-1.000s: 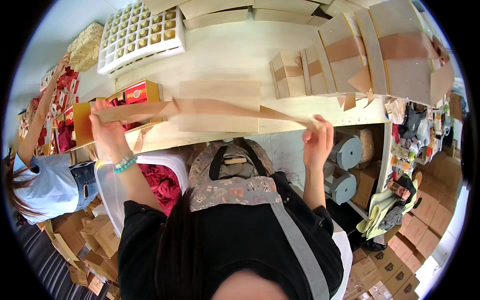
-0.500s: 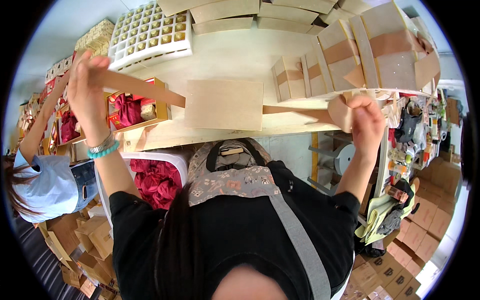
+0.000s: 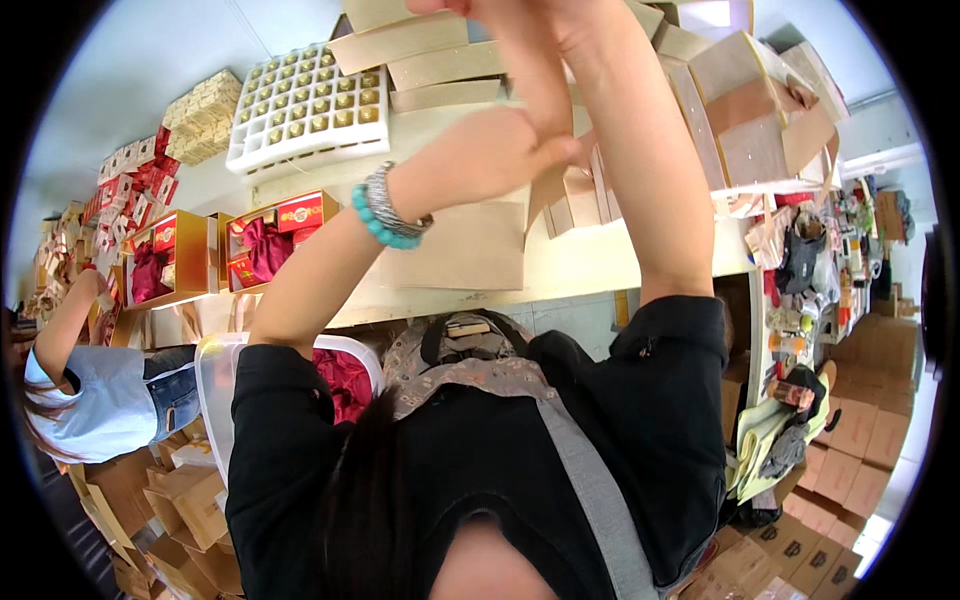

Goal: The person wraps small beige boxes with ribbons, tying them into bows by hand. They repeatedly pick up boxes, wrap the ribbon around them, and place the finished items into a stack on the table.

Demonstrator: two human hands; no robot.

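A flat, pale beige box (image 3: 455,255) lies near the table's front edge, partly hidden under my left forearm. My left hand (image 3: 490,150) is closed above it, on a tan ribbon (image 3: 543,195) that comes down beside the box's right side. A turquoise bead bracelet (image 3: 378,222) and a silver one circle that wrist. Stretched across and up to the top edge, my right hand (image 3: 555,18) is partly cut off by the picture. A blurred tan strip, seemingly the same ribbon, runs between both hands, so the right fingers appear closed on it.
White trays of gold-capped bottles (image 3: 345,118) stand far left, open gift boxes (image 3: 300,240) with red pouches nearer. Ribboned boxes (image 3: 735,110) line the right. Below the table is a white tub (image 3: 215,385) of red cloth. A co-worker (image 3: 95,395) works at left.
My hands, spread wide to either side of the box with the ribbon, have come together above it. The left moved right and closed; the right swung left and up to the top edge.
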